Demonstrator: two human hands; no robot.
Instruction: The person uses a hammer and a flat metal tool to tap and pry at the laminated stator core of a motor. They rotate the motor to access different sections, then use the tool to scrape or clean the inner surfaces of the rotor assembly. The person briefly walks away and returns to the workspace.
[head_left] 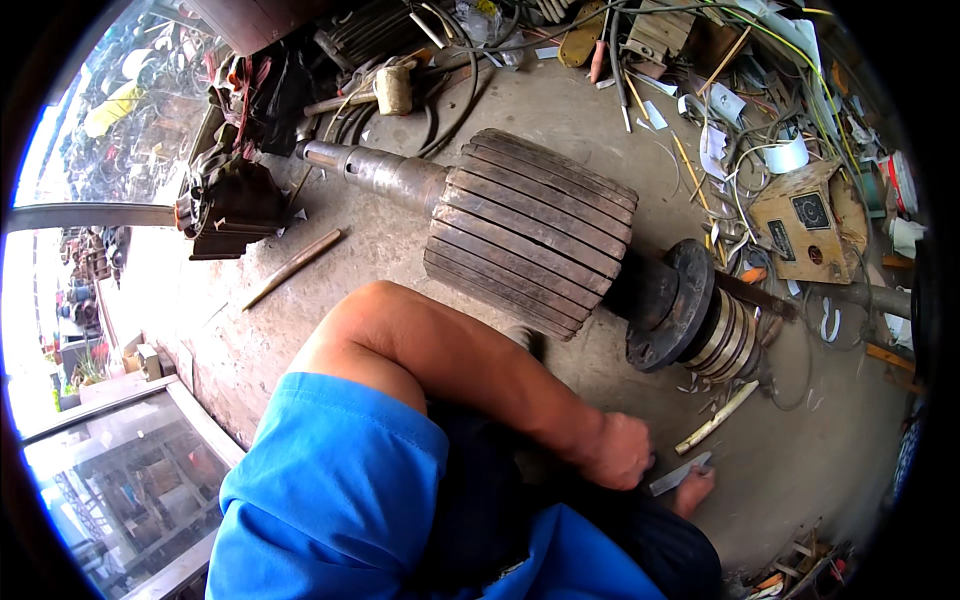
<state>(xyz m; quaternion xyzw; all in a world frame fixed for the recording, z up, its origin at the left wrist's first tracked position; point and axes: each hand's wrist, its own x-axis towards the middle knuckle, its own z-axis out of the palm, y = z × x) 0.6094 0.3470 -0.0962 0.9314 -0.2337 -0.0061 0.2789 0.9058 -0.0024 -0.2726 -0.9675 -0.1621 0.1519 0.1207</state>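
Observation:
My left hand [618, 452] is closed in a fist at the end of a bare forearm that crosses from the blue sleeve. What it holds, if anything, is hidden. Beside it, my right hand [692, 491] is closed, with its fingers against a flat grey blade-like strip [680, 474] that points up and to the right. Just beyond both hands a pale, narrow strip [716, 418] lies on the floor. Further off rests a large ribbed motor rotor [530, 230], with a dark flange [672, 310] and brass-coloured slip rings [725, 340] on its near right end.
A wooden stick [292, 270] lies on the floor at left, below a dark metal part [235, 205]. A mallet [392, 90] is at the back. Cables, paper scraps and a wooden box [812, 225] clutter the right. A framed glass panel [130, 490] stands lower left.

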